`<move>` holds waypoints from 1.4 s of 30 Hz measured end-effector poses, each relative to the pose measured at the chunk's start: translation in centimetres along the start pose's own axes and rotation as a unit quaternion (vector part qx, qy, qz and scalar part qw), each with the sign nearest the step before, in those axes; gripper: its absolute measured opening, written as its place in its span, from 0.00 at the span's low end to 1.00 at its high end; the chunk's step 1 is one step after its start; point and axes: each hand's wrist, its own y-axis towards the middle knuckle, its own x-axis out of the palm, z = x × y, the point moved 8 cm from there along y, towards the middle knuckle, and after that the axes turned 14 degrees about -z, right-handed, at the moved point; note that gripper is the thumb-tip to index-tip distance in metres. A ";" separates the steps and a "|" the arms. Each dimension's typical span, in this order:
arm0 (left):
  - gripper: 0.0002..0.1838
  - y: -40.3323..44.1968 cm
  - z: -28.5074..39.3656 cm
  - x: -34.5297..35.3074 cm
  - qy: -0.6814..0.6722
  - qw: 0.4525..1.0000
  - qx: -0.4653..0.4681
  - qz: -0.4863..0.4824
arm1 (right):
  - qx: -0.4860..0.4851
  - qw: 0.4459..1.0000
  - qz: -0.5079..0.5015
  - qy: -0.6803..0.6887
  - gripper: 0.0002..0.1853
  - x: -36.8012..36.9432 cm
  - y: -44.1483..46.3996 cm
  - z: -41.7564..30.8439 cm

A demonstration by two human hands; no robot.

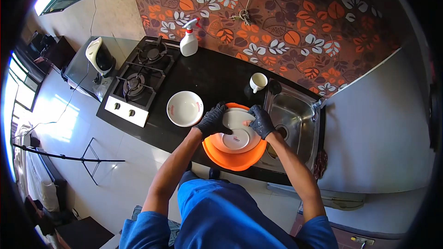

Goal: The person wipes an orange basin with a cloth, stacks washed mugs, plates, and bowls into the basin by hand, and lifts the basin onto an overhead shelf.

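Observation:
Both my hands wear black gloves and grip a white plate (234, 121) above an orange basin (235, 160). The plate's underside faces me, showing its foot ring and a small red mark. My left hand (213, 121) is closed on its left edge, thumb across the underside. My right hand (262, 122) is closed at its upper right edge; a bit of fingertip shows through the glove. Inside the basin, a pale surface shows around the plate; I cannot make out what it is. A white bowl (185, 109) with red marks stands just left of my left hand.
A white cup (258, 82) stands behind the basin, beside the steel sink (290, 110) on the right. At the back of the black counter (207, 76) is a spray bottle (189, 41). A gas stove (138, 80) and a kettle (99, 57) are to the left.

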 end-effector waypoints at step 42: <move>0.36 1.1 -9.5 11.1 -0.398 0.917 0.027 0.002 | 0.211 0.938 0.046 -0.272 0.09 16.3 21.3 -4.9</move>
